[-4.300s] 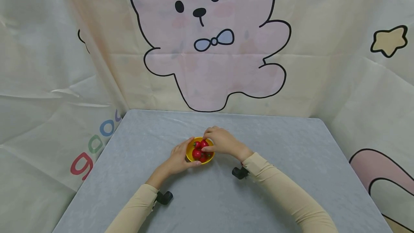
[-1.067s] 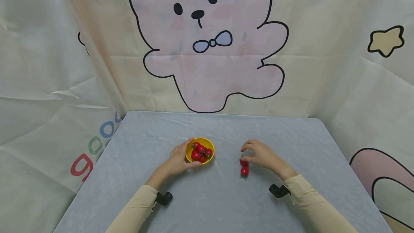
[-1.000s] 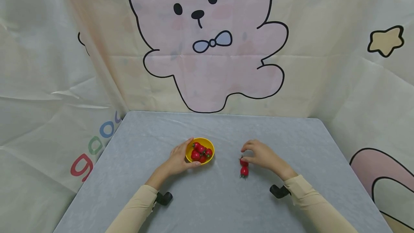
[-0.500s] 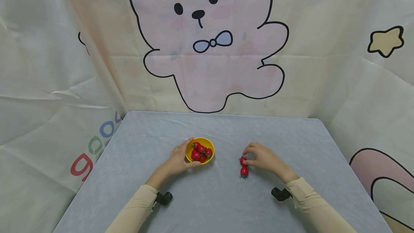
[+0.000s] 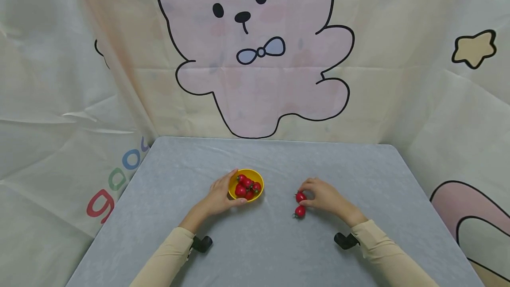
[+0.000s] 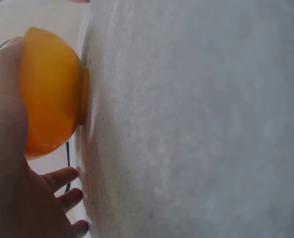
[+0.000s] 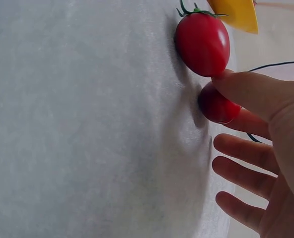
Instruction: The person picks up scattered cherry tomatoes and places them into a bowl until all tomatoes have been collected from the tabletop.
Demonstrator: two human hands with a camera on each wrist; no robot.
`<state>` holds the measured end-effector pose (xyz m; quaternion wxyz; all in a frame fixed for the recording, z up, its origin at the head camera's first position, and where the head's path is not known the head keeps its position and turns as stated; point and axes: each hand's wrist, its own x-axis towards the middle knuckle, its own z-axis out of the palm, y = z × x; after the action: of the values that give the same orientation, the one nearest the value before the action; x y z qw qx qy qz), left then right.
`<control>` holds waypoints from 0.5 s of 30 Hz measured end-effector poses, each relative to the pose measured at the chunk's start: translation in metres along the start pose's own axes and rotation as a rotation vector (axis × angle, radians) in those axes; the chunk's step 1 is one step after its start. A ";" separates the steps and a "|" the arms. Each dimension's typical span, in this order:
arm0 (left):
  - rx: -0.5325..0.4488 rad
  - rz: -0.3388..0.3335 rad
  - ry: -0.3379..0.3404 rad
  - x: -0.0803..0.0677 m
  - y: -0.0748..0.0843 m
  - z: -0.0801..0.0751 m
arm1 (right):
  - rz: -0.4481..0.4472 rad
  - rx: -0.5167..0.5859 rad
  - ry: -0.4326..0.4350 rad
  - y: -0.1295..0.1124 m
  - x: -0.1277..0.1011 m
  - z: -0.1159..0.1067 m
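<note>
My left hand (image 5: 218,196) holds the yellow bowl (image 5: 258,175) by its left side, thumb and index finger spread along the wall. Several red cherry tomatoes (image 5: 241,191) lie inside, some with green stems. To the right of the bowl, two more sit on the table, one behind the other. My right hand (image 5: 324,196) pinches the far cherry tomato (image 5: 300,196) between thumb and index finger. Its thumb tip is right at the near cherry tomato (image 5: 300,211), whose stem points left. In the right wrist view, the thumb (image 7: 258,94) partly covers the far tomato; the other fingers are extended.
A grey cloth-covered table (image 5: 255,251) bears everything. A fabric backdrop (image 5: 378,79) with a cartoon bear stands behind it and at the sides. Each wrist wears a small black camera, such as the right one (image 5: 345,240).
My right hand has left the bowl for the two tomatoes on the right and lowered its fingers around the far one. The near tomato's stem has turned leftward. My left hand stays on the bowl.
</note>
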<state>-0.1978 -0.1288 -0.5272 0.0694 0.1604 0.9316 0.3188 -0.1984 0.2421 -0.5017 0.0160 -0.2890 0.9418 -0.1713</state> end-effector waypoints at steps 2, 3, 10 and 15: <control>-0.001 0.000 0.000 0.000 0.000 0.000 | 0.001 -0.002 0.004 0.000 -0.001 0.000; -0.001 0.000 0.000 0.000 0.000 -0.001 | 0.004 -0.004 0.004 0.000 -0.001 0.000; -0.001 0.008 -0.001 0.001 0.001 -0.001 | 0.011 -0.005 0.002 -0.002 -0.001 0.000; -0.005 0.011 0.001 0.000 0.000 0.000 | 0.015 -0.003 -0.001 -0.004 -0.002 -0.002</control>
<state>-0.1981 -0.1290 -0.5271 0.0676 0.1654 0.9299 0.3216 -0.1950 0.2409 -0.4990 0.0175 -0.2822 0.9441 -0.1697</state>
